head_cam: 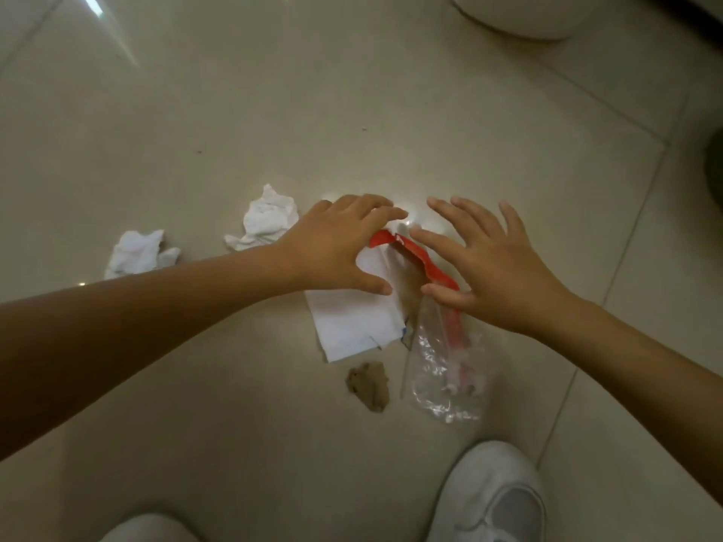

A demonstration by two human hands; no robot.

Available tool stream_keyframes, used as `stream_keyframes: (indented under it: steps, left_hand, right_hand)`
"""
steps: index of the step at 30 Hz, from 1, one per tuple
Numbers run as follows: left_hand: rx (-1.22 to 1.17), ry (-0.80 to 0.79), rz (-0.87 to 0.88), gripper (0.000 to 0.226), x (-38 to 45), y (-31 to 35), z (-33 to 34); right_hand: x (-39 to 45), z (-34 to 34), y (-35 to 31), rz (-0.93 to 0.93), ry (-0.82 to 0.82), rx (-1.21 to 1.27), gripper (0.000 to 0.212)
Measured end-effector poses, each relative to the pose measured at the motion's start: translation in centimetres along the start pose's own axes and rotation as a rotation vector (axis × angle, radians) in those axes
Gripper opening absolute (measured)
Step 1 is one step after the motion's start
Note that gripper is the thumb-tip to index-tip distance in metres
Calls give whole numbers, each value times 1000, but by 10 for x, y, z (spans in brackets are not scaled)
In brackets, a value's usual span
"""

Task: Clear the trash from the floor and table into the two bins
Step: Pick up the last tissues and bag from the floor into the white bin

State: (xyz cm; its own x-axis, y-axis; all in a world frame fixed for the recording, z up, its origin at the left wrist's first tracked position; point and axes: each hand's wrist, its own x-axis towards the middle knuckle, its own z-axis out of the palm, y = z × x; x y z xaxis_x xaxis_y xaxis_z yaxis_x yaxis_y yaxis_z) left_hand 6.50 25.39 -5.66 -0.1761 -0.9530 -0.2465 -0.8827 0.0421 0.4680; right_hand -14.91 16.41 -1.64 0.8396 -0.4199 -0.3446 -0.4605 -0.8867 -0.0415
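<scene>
Trash lies on a beige tiled floor. My left hand (339, 244) hovers spread over a flat white paper (352, 326), fingers straight. My right hand (485, 264) reaches from the right, fingers spread over a red wrapper strip (414, 252) and the top of a clear plastic bag (442, 369). Neither hand grips anything. A small brown crumpled scrap (369, 385) sits just below the paper. Two crumpled white tissues lie to the left, one (266, 221) near my left wrist, the other (141, 252) farther left.
My white shoes stand at the bottom, the right one (493, 498) and the left one (148, 530). A white rounded base (524, 13) sits at the top right. A dark object (714, 178) shows at the right edge.
</scene>
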Motion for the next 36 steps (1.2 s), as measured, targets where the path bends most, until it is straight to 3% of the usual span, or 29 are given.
stream_keyframes:
  steps: [6,11,13,15,21,24,29,32,36]
  left_hand:
    - [109,-98,102,109,-1,18,18]
    - [328,-176,168,128,-3,25,21]
    - [413,-172,209,126,-3,26,22]
    - [428,-157,224,110,-3,26,22]
    - [310,-36,214,28,2,24,13]
    - [254,46,164,16,-1,18,8]
    - [31,26,0,20,-15,4,-5]
    - [-7,-23,-66,20,-27,-4,-8]
    - [-10,51,-115,18,-35,-11,-17]
  right_hand:
    - [-30,6,-4,-19,-69,21,86]
    - [-60,23,-12,-50,-189,61,101]
    - [-70,33,-16,-78,-223,44,104]
    - [-76,41,-22,-94,-230,15,108]
    - [-73,53,-29,-77,-219,13,114]
    - [-62,49,-29,-87,-158,61,100]
    - [-42,42,-33,-100,-92,113,75]
    - [-29,40,-40,-77,-77,158,57]
    - [-18,36,-49,-94,-47,209,49]
